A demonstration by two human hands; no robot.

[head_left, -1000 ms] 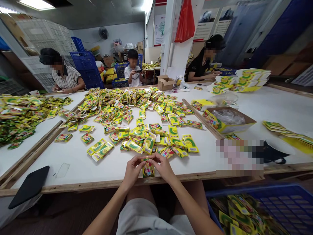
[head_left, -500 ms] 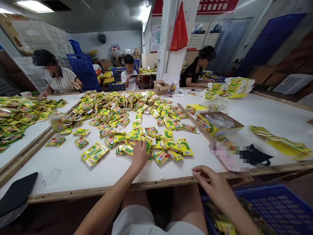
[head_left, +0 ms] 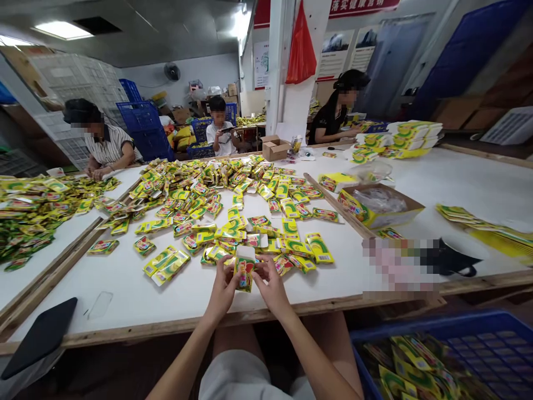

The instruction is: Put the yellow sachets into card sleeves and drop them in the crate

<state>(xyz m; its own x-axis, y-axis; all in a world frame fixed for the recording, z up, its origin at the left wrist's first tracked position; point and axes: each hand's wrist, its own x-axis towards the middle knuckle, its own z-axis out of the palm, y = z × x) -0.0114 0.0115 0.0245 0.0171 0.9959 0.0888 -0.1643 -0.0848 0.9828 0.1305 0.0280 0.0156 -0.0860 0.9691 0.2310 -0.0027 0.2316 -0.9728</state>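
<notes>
Between my two hands, over the front part of the white table [head_left: 137, 294], a small yellow-and-green printed box [head_left: 245, 273] stands roughly upright with its white end flap raised. My left hand [head_left: 224, 283] grips its left side, thumb on the front face. My right hand [head_left: 268, 279] pinches the right side the same way. Just behind lie many similar small boxes [head_left: 233, 233] in a loose heap reaching toward the far edge. Two boxes lie side by side [head_left: 166, 265] left of my hands.
A blue crate [head_left: 441, 328] with boxes inside stands low at right. An open carton [head_left: 378, 205] with clear plastic sits beyond a wooden strip [head_left: 350, 211]. A dark phone-like slab [head_left: 41, 336] lies at the left front corner. Three people sit across the table.
My left hand has drawn a small box from the heap toward me. My right hand has come left from the table's front edge and now holds that box too.
</notes>
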